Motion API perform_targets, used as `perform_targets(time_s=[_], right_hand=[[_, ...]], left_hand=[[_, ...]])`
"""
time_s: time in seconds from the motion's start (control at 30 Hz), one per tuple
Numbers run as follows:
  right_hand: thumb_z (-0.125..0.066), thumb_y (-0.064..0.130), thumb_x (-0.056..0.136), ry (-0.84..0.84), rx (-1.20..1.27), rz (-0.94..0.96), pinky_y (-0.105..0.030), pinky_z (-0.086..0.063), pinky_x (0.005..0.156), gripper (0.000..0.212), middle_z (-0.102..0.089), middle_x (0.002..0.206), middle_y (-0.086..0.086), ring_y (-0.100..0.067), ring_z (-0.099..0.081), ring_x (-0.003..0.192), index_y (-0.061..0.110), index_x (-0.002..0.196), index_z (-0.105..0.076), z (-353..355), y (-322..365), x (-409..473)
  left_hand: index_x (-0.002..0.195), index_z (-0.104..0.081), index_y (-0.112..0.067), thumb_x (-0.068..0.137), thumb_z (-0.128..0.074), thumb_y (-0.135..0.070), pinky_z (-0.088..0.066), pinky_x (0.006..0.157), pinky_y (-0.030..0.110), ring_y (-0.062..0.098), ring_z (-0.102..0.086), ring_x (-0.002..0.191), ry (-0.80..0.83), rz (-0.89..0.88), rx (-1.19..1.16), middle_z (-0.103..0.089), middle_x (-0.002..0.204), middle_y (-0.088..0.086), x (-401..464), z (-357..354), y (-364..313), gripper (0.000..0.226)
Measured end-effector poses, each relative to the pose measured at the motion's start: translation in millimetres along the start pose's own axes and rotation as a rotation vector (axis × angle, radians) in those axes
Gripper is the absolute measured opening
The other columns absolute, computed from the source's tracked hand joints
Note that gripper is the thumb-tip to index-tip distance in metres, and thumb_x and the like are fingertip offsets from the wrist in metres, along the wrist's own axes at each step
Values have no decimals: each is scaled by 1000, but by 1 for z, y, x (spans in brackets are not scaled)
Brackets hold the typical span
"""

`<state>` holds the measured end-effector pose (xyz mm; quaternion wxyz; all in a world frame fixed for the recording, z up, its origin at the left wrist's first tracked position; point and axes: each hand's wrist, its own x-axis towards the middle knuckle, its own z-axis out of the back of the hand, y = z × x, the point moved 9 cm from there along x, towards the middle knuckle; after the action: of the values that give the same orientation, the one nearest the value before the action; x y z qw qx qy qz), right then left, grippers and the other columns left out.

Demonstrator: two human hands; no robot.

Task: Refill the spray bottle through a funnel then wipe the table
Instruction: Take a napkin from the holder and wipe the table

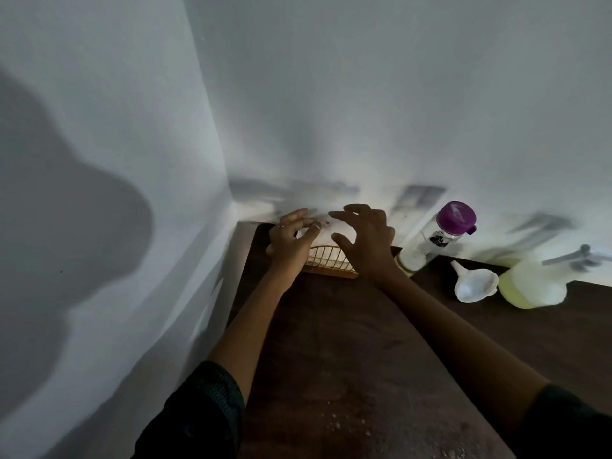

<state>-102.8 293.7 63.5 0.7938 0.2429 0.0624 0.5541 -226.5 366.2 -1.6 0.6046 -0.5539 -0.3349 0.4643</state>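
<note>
The spray bottle [533, 286] with pale yellow liquid stands at the table's far right, its trigger head blurred. A white funnel [475, 284] lies on its side just left of it. Further left stands a clear bottle [440, 240] with a purple lid. Both my hands reach to a gold wire basket [331, 261] in the far corner, which holds something white, cloth or paper. My left hand [291, 240] has its fingers curled and its thumb meeting a fingertip, pinching the white sheet. My right hand [367, 243] hovers over the basket with its fingers spread and bent, holding nothing.
The dark wooden table [331, 342] sits in a corner between two white walls, left and behind. Pale specks [337, 425] lie scattered on the near part of the tabletop. The light is dim, with strong shadows on the walls.
</note>
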Motion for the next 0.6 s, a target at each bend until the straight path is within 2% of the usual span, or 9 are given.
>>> perform_targets(time_s=[0.1,0.17,0.23,0.37,0.4,0.5,0.53,0.6], right_hand=[[-68,28,82,-4,0,-22,-32,-19,80,15,-60,115,8,-21,-40,116,28,97,-69,0,2,5],[-68,27,82,-22,29,-39,-30,-17,78,4,-64,102,11,-19,-43,111,26,86,-69,4,3,6],[-67,27,84,-11,63,-48,-30,-15,78,4,-63,93,14,-17,-43,110,24,85,-68,6,4,5],[-63,29,87,-12,140,-43,-31,-20,80,6,-58,81,18,-10,-52,100,23,87,-65,15,6,5],[-62,29,88,-19,162,-45,-32,-22,81,7,-61,81,17,-7,-56,96,23,86,-65,19,7,5],[-62,30,88,-17,245,-65,-34,-29,88,8,-68,80,14,-4,-62,87,23,84,-63,27,6,7],[-62,30,88,-17,269,-69,-36,-33,91,8,-68,77,13,-4,-63,84,23,83,-62,29,5,8],[-63,28,87,-28,327,-83,-42,-43,89,8,-67,72,13,-6,-64,79,22,82,-62,35,3,10]], left_hand=[[95,-72,-37,77,-60,-43,-40,103,48,15,-50,120,28,54,-77,-56,119,-16,-1,-1,4,23],[107,-67,-33,64,-56,-59,-49,91,39,17,-55,112,2,171,-118,-59,122,-1,-2,0,15,51],[103,-64,-38,55,-46,-72,-51,77,30,20,-55,111,-19,272,-106,-58,123,5,-3,0,25,62],[114,-60,-28,70,-31,-83,-42,100,47,28,-49,118,-30,331,73,-52,131,8,-4,2,43,77],[111,-60,-27,71,-28,-85,-40,102,50,29,-48,118,-29,342,81,-51,132,8,-5,2,47,78],[81,-53,-38,83,-24,-77,-35,105,53,31,-48,119,-25,344,106,-52,128,11,-9,5,47,48],[77,-51,-40,83,-23,-78,-34,105,53,32,-48,119,-14,340,107,-53,127,11,-8,4,48,48],[82,-59,-40,71,-16,-88,-32,106,53,30,-47,122,-5,339,116,-55,129,8,-8,2,52,65]])
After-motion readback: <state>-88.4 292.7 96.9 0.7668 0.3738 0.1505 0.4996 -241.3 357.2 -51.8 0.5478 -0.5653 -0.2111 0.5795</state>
